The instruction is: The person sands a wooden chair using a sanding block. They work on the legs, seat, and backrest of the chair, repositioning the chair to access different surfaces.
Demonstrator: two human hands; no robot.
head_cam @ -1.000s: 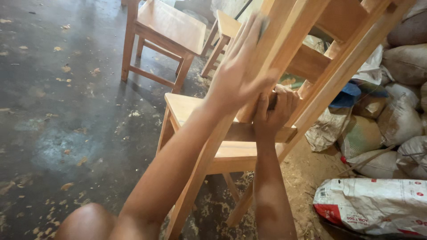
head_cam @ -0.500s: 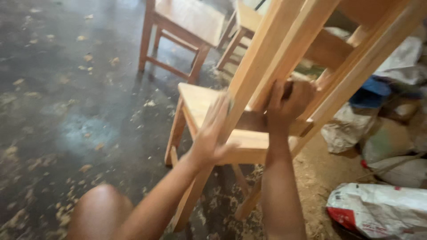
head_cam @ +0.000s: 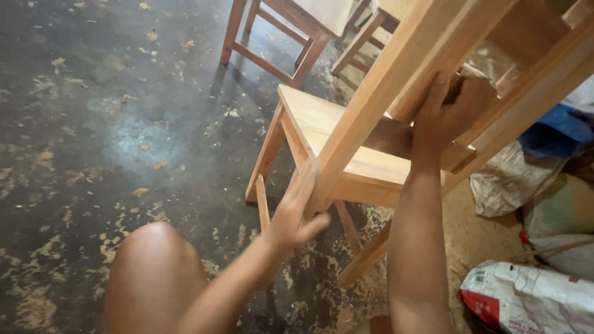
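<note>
Wood shavings littered the dark concrete floor (head_cam: 93,124), with sacks (head_cam: 532,297) piled alongside. The pale, unfinished chair frame (head_cam: 396,68) leaned over a stool (head_cam: 322,124); the right hand (head_cam: 448,111) clenched its rail, the left hand (head_cam: 294,213) lay open against its leg.

Smooth matt bare wooden chair leg (head_cam: 371,111)

Dark concrete floor (head_cam: 93,124) w/ wood shavings before me; stuffed sacks (head_cam: 532,291) at right; another wooden chair (head_cam: 291,31) beyond.
</note>
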